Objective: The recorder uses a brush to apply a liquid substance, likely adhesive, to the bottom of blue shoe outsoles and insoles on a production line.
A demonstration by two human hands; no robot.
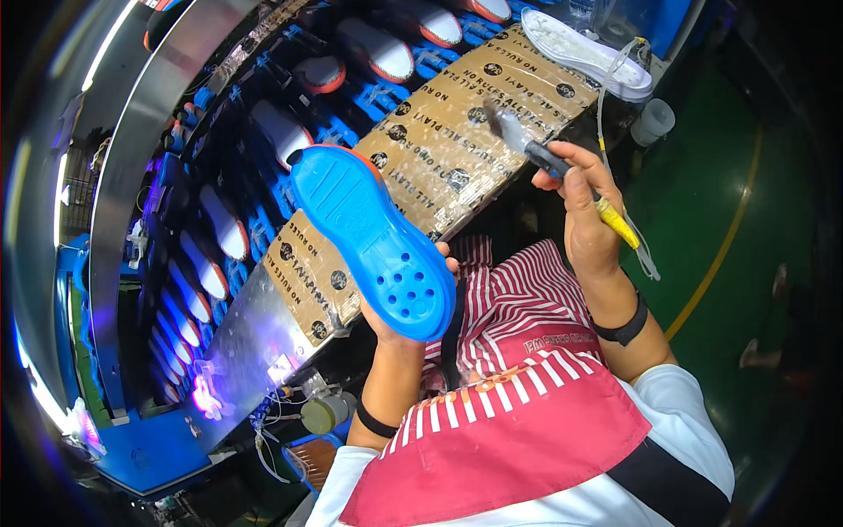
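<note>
My left hand (392, 327) is closed round a blue shoe sole (373, 237), gripping it from beneath near its wide lower end. Several round holes pierce that end; shallow grooves mark the other, where an orange-red rim and a small black tip show. My right hand (587, 206) grips a brush (546, 161) with a dark shaft and a yellow handle end. Its blurred, pale bristle head is up and to the left, over the cardboard, apart from the sole. A thin pale tube runs down behind this hand.
Printed cardboard (421, 158) covers the bench. Beyond it, several white-bottomed, orange-edged shoes (379, 51) sit in blue holders along a curved metal rail (167, 61). At the far right are a white sole (587, 54) and a translucent cup (653, 121). A jar (323, 413) stands lower left.
</note>
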